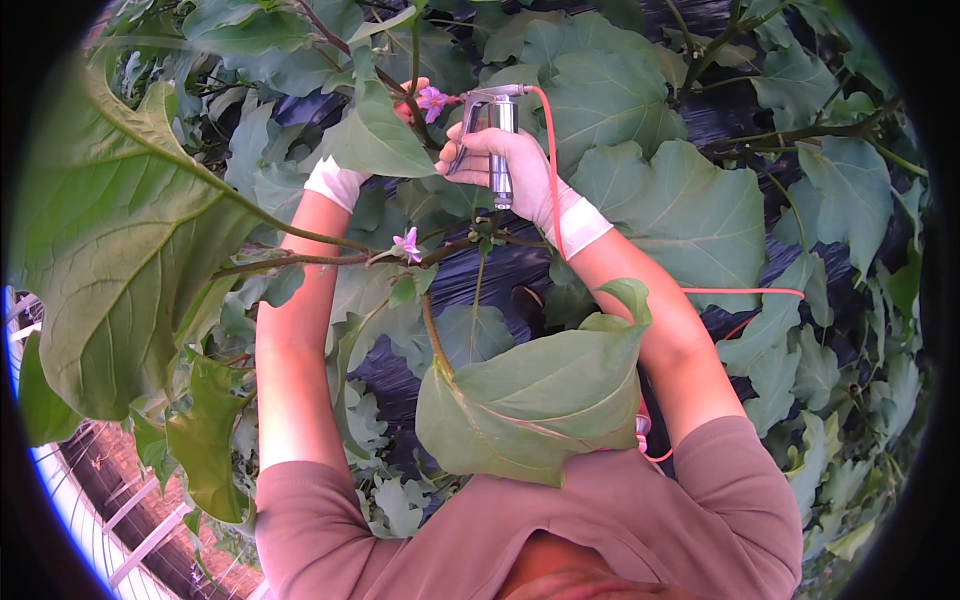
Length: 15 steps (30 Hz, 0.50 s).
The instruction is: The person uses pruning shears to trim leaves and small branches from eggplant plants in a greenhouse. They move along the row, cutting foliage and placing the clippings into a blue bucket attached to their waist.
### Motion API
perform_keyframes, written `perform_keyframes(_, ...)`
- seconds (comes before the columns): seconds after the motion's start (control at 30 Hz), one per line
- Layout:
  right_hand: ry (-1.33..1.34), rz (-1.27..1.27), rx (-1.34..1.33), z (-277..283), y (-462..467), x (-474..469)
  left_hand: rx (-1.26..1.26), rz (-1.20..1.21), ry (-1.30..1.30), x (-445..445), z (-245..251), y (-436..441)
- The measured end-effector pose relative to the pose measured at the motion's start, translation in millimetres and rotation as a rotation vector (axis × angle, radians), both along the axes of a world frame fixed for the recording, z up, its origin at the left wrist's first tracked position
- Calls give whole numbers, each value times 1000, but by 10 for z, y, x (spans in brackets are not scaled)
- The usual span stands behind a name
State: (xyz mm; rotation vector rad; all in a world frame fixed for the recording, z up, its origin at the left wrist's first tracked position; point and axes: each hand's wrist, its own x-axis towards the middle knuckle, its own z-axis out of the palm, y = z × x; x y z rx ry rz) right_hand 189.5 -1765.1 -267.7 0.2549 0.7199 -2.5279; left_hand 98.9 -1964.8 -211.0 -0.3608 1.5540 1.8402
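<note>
In the head view my right hand [519,161], in a thin pale glove, grips a metal spray gun [501,116] with a lever handle. A thin red hose [552,135] runs from the gun's top down past my right wrist. The gun's nozzle end meets a purple eggplant flower [433,103] at the upper middle. My left hand [409,105], also gloved, is raised behind the flower and stem, mostly hidden by a green leaf [382,135]; only some fingertips and the wrist show. What it holds cannot be told. Another purple flower [407,245] stands lower on a branch.
Large leaves surround my arms, one close at the far left [135,247] and one before my chest [532,405]. A branch [300,259] crosses my left forearm. Dark plastic sheeting [480,289] lies below. More red hose [742,291] passes right of my right arm.
</note>
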Motion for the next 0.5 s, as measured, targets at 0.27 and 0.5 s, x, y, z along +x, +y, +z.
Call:
perform_keyframes(0.27, 205, -241, 254, 183, -33, -168, -406, 208, 559, 71, 53, -317)
perform_keyframes(0.5, 450, -229, 603, 222, -401, -804, -484, 69, 564, 98, 420, -272)
